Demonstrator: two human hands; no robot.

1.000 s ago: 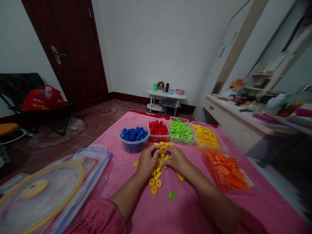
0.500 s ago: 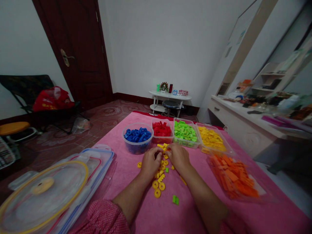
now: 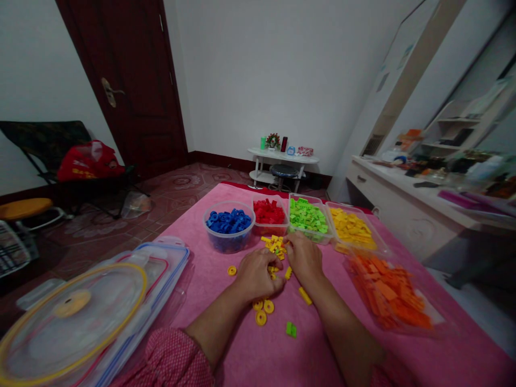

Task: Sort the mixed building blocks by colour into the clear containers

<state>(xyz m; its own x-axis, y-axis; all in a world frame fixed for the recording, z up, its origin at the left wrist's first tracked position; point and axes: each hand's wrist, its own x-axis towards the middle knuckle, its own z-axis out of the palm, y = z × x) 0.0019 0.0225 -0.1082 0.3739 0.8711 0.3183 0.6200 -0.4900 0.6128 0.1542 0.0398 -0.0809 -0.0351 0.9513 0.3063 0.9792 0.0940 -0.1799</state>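
My left hand (image 3: pixel 260 274) is over a loose pile on the pink cloth, its thumb and fingers curved apart around some yellow pieces; a firm grip on any of them does not show. My right hand (image 3: pixel 305 259) is closed, fingertips bent down at the right edge of the yellow building blocks (image 3: pixel 274 244); whatever is in them is hidden. A short yellow block (image 3: pixel 288 273) lies between the hands and a longer yellow block (image 3: pixel 305 295) beside my right wrist. Yellow wheels (image 3: pixel 261 318) lie below my left hand. Nearer me is a green block (image 3: pixel 291 329).
Beyond my hands stand a round tub of blue blocks (image 3: pixel 229 242) and boxes of red blocks (image 3: pixel 270 230), green blocks (image 3: pixel 308 217) and yellow blocks (image 3: pixel 350 228). An orange-block box (image 3: pixel 389 293) is at the right. Stacked clear lids (image 3: pixel 108 301) lie left. One yellow wheel (image 3: pixel 231 271) sits apart.
My left hand has shifted right and nearer me, now covering part of the loose pieces. My right hand has moved slightly right, away from the left, uncovering more yellow blocks at the far end.
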